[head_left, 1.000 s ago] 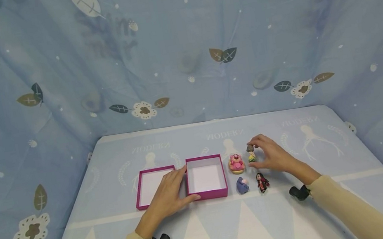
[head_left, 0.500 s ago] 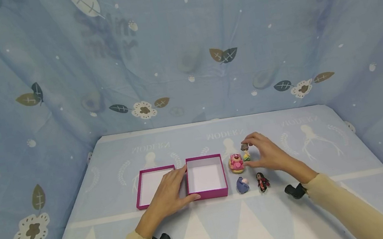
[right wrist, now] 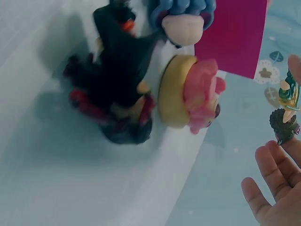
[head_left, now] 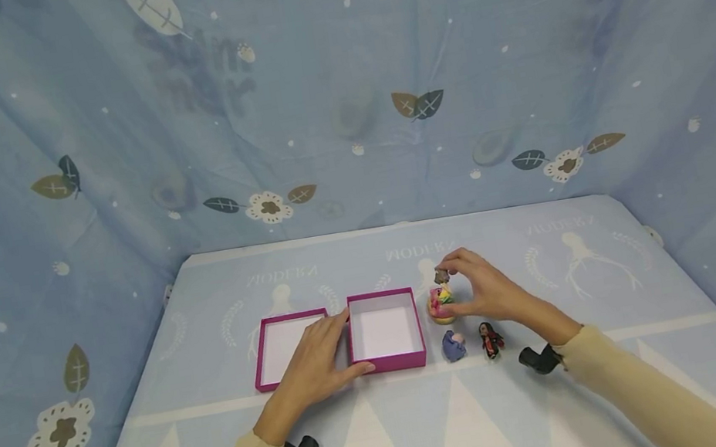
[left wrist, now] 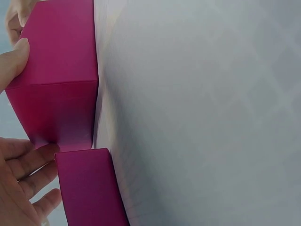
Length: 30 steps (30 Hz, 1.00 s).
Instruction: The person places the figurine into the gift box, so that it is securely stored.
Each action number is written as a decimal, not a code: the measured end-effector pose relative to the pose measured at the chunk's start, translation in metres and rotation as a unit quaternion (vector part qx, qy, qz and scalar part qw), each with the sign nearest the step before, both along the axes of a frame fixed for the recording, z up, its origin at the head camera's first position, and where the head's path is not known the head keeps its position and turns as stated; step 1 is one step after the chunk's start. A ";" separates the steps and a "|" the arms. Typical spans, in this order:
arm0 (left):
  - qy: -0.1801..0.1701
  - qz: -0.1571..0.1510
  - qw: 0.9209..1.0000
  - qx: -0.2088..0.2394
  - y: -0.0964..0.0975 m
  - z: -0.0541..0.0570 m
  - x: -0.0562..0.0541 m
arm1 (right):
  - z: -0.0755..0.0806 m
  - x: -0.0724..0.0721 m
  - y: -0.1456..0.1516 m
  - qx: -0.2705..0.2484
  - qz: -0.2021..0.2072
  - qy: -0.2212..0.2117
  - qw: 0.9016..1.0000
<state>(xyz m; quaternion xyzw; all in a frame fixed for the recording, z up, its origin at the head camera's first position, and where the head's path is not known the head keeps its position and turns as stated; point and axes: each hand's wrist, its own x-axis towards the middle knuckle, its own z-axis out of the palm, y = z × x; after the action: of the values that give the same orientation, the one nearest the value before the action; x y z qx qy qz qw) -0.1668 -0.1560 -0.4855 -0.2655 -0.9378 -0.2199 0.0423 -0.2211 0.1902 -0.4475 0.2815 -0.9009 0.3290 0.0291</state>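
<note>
My left hand (head_left: 316,359) grips the near left corner of a magenta box (head_left: 390,364), thumb on its front wall and fingers along its left side. The box stands without a cover, its white inside showing. My right hand (head_left: 487,292) pinches a small doll figurine (right wrist: 287,103) with dark curly hair and a yellow-green outfit, held upright above the table. In the head view it partly covers a pink bear figurine (head_left: 438,311) on a yellow base. Nearer me lie a blue figurine (head_left: 452,347) and a dark-haired figurine in red and black (head_left: 491,341).
Left of the box lies its shallow magenta lid (head_left: 261,364), white inside up, partly behind my left hand. The table cover (head_left: 392,437) is pale blue with white triangles. A blue printed curtain (head_left: 339,101) closes off the back and sides.
My right hand has moved left with the doll figurine, from the right of the pink bear figurine to over it. My left hand stays at the box.
</note>
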 end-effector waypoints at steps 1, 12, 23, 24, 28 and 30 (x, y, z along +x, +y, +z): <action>0.000 0.000 1.000 0.000 0.000 0.000 0.000 | 0.000 0.000 -0.002 -0.002 0.001 -0.002 1.000; 0.003 -0.001 1.000 0.003 -0.001 0.000 0.000 | 0.003 0.002 -0.016 -0.022 0.024 -0.004 0.999; -0.001 -0.005 1.000 0.003 0.000 -0.001 0.000 | 0.001 0.003 -0.031 -0.021 0.046 -0.017 0.999; 0.000 -0.005 1.000 0.003 0.000 0.000 0.000 | 0.001 0.003 -0.032 -0.020 0.046 -0.018 0.999; 0.004 -0.002 1.000 0.000 0.000 0.000 0.000 | -0.001 0.003 -0.037 -0.030 0.054 -0.014 0.998; 0.003 0.000 1.000 -0.004 0.000 0.000 0.000 | -0.002 0.003 -0.040 -0.031 0.056 -0.009 0.998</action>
<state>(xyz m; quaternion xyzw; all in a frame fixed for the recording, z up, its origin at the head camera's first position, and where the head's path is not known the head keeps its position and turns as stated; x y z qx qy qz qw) -0.1667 -0.1564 -0.4852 -0.2664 -0.9385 -0.2152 0.0436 -0.2179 0.1505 -0.4499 0.3272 -0.8735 0.3602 0.0109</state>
